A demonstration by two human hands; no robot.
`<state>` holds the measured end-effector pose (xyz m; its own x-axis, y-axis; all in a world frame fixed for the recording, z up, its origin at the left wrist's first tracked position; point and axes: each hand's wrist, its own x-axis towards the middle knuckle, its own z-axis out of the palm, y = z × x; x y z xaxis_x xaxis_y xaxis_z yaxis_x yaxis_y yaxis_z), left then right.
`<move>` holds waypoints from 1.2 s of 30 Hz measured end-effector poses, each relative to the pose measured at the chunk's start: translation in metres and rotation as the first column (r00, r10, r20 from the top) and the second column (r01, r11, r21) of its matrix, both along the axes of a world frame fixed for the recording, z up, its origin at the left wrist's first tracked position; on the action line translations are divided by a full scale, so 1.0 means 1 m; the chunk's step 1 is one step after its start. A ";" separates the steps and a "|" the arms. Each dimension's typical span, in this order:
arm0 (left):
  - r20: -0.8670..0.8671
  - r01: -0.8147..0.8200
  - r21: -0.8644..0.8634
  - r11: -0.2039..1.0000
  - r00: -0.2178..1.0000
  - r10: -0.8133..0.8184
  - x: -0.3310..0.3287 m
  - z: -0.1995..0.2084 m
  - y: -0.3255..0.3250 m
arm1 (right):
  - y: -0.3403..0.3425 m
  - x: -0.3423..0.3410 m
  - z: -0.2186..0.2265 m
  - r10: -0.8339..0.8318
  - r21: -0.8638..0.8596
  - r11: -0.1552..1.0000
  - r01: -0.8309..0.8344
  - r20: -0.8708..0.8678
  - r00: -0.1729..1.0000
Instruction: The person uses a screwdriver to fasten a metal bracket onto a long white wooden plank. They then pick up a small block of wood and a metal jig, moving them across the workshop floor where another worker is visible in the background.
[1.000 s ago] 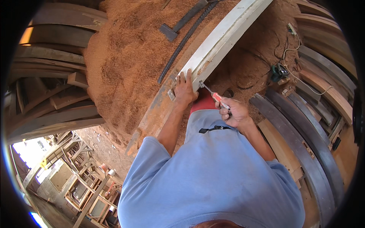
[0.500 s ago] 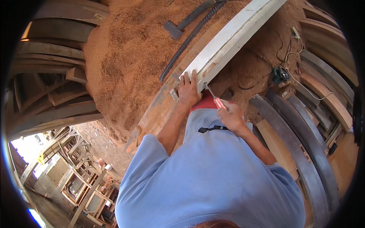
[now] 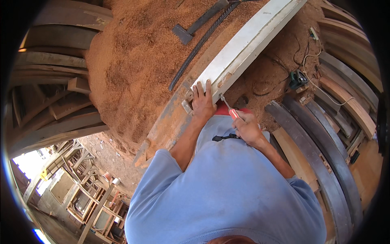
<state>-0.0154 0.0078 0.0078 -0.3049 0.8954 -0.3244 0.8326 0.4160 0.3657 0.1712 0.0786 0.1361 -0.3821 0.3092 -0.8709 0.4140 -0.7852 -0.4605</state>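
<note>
Sawdust heap [image 3: 130, 61]: spread to the left of the work, with a hammer [image 3: 183, 34] lying by its right side.
White beam [image 3: 237, 44]: laid with its long axis running from the person's near left to far right; its near end is placed just ahead of the body, between the two hands' reach.
Plank [image 3: 168, 122]: seen under the beam's near end, slanted much the same way.
Left hand [image 3: 203, 105]: laid flat on the beam's near end, fingers slightly spread, nothing gripped; of the two, the beam is touched by this one.
Right hand [image 3: 248, 129]: closed around the screwdriver handle, held back to the right of the beam and apart from it.
Screwdriver [image 3: 233, 114]: pointed forward and left from the right fist, its shaft set roughly crosswise to the beam.
Screwdriver tip [image 3: 222, 97]: brought to the beam's right side face, near the end; whether a screw is engaged there cannot be told.
</note>
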 end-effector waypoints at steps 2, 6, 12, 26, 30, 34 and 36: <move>0.018 -0.010 -0.022 1.000 1.000 0.010 0.001 0.004 0.001 | -0.007 0.004 -0.012 0.182 0.290 0.938 -0.190 0.054 0.982; 0.021 -0.019 -0.025 1.000 1.000 0.020 0.001 0.003 -0.001 | 0.009 -0.011 0.018 0.507 0.411 0.677 -0.611 0.341 0.792; 0.007 -0.017 -0.017 1.000 1.000 0.017 0.000 0.002 -0.001 | 0.012 0.002 0.013 0.534 0.457 0.595 -0.661 0.389 0.751; -0.037 -0.014 -0.023 1.000 0.999 0.013 -0.005 -0.005 0.000 | 0.007 0.015 -0.011 0.209 0.072 0.975 -0.209 0.011 0.978; 0.032 -0.030 -0.035 0.999 0.999 0.031 -0.008 0.003 0.007 | -0.018 0.029 -0.062 0.328 0.794 0.503 -0.343 0.192 0.925; 0.093 -0.039 -0.093 0.995 0.995 0.048 -0.022 -0.006 0.003 | 0.020 0.017 -0.016 0.380 0.457 0.803 -0.382 0.102 0.919; 0.135 -0.028 -0.115 0.993 0.990 0.044 -0.031 -0.005 0.012 | 0.036 0.015 -0.008 0.241 0.106 0.966 -0.236 -0.039 0.970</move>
<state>-0.0463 0.0195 0.0032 -0.2818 0.8399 -0.4638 0.7614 0.4899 0.4247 0.1862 0.1150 0.1285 -0.4982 0.2884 -0.8177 0.5577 -0.6155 -0.5569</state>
